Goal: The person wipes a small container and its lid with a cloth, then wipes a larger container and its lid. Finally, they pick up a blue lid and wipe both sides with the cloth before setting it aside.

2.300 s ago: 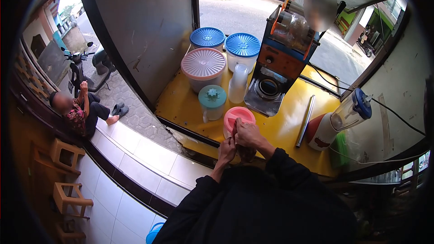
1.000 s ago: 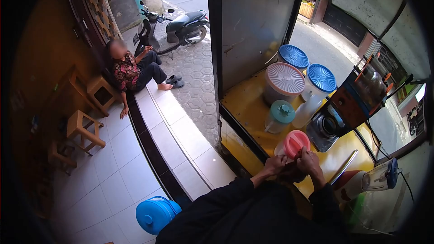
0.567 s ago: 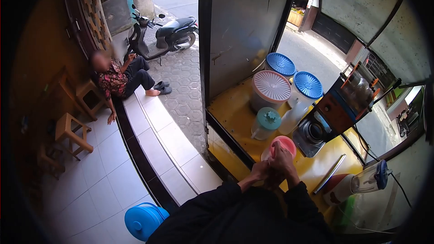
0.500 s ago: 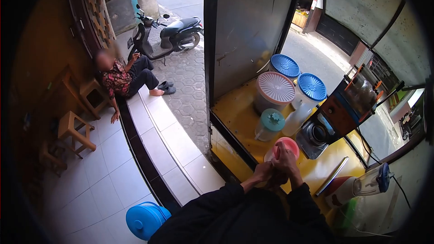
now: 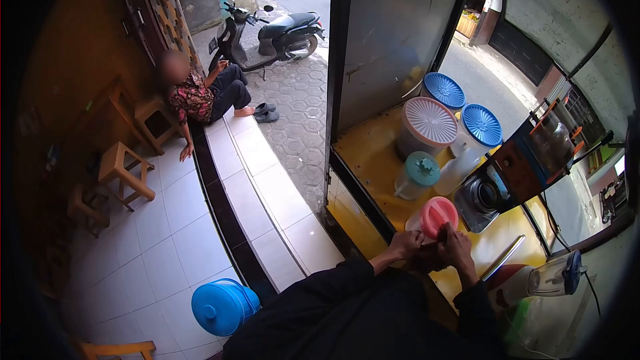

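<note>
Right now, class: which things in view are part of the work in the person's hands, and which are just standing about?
In hand:
left hand
right hand
dark thing between the hands, too dim to identify
pink-lidded jar by the fingers

Standing about:
teal-lidded jug
blue-lidded tubs
sealing machine
blender
blue drum
stools
scooter
seated person

The counter (image 5: 373, 153) is yellow. At one o'clock stand two blue ribbed lids (image 5: 481, 125) and a pink-white ribbed lid (image 5: 427, 119); nearer, a teal lid (image 5: 422, 167) and pink lid (image 5: 439, 214). The sleeves (image 5: 347, 293) look black.
</note>
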